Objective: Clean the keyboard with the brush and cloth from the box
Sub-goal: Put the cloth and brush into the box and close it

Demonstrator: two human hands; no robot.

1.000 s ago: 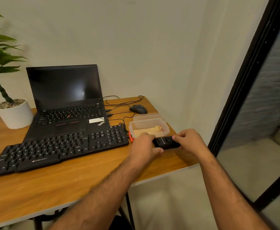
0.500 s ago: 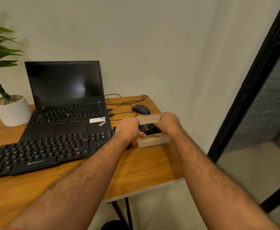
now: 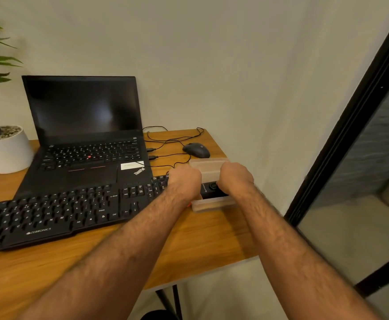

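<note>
**Black tool held over the clear box at the keyboard's right end**

Black, matte, oblong tool (image 3: 212,190) with a round button on top sits over the translucent plastic box (image 3: 214,203); presumably the brush, but no bristles visible, so unconfirmed; left hand (image 3: 185,184) curled on its left end, right hand (image 3: 236,180) curled on its right end; two-handed hold probably keeps it level across the box's narrow opening; cannot tell if it's going in or coming out. Box is thin-walled, rectangular, cloudy; sits just beside the keyboard's right end for short reach; cloth not visible, likely hidden under the hands. Keyboard (image 3: 57,213) is black, full-size, low-profile plastic, lying angled on the wood-grain surface (image 3: 200,239) in front of the laptop (image 3: 85,139); smooth black mouse (image 3: 196,150) behind the box, cables trailing.
</note>
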